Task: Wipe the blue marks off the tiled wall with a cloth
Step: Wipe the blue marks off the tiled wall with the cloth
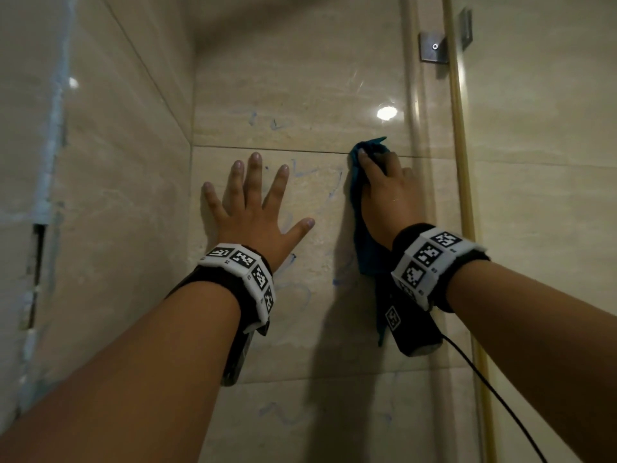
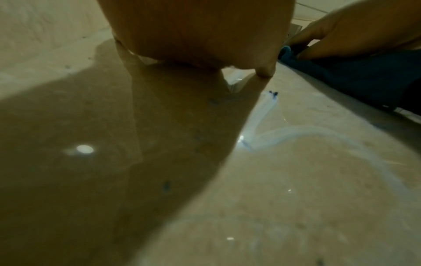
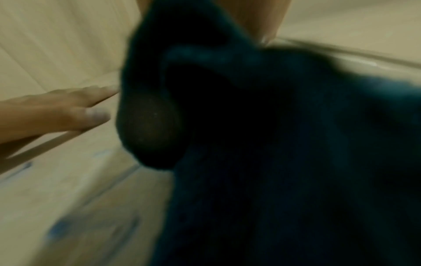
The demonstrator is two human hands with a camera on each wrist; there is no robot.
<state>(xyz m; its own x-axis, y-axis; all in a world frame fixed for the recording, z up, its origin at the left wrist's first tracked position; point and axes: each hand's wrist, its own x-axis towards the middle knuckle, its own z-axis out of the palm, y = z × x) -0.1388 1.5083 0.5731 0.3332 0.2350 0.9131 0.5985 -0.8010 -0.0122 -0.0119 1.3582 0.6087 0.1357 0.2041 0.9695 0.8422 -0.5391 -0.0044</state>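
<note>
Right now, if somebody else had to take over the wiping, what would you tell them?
Left hand: open, fingers spread flat on the tiled wall, bracing.
Right hand: presses the blue cloth against the wall at the tile joint; the rest of the cloth hangs below the wrist.
Done: hard to tell; some marks look faint and smeared.
Left: blue marks between the hands, more above the joint, below the left wrist, and on the lower tile.

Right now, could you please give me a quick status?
Left hand flat on beige tiled wall. Right hand presses dark blue cloth. Blue marks remain. Nothing obstructing.
</note>
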